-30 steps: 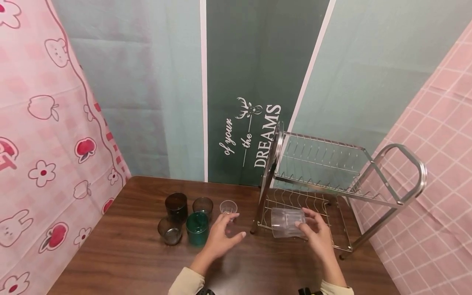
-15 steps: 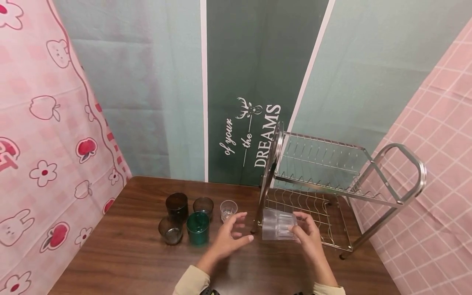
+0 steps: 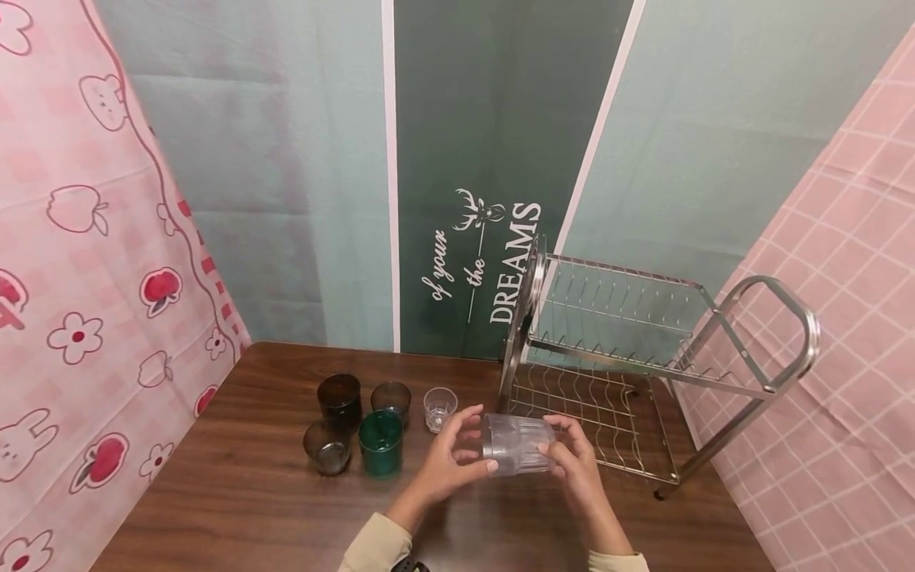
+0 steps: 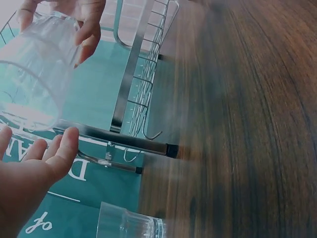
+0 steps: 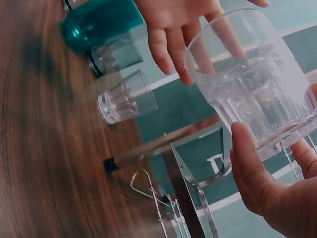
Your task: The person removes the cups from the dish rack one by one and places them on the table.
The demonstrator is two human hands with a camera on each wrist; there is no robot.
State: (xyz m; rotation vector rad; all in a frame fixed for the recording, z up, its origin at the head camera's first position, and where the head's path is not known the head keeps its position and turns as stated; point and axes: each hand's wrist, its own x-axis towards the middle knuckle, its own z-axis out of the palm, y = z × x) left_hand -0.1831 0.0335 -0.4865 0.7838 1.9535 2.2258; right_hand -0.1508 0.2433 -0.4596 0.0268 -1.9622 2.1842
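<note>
A clear drinking glass (image 3: 516, 445) with a ribbed lower half lies sideways in the air above the table. My right hand (image 3: 574, 459) grips it near its base, thumb on the near side. Its mouth points left, toward my left hand (image 3: 452, 459). That hand has its fingers spread and its thumb apart, the fingertips right at the rim. In the right wrist view, some left fingers (image 5: 171, 54) show through the glass wall. A smaller clear glass (image 3: 439, 411) stands upright on the table, just beyond my left fingers.
Left of my hands stand a green glass (image 3: 381, 445) and several dark smoky glasses (image 3: 339, 403). A two-tier metal dish rack (image 3: 672, 477) stands at the right, with wire shelves. Patterned cloths (image 3: 86, 262) hang around the wooden table (image 3: 236, 485).
My right hand has carried the clear glass leftward, away from the front of the rack. My left hand has moved right to meet its rim.
</note>
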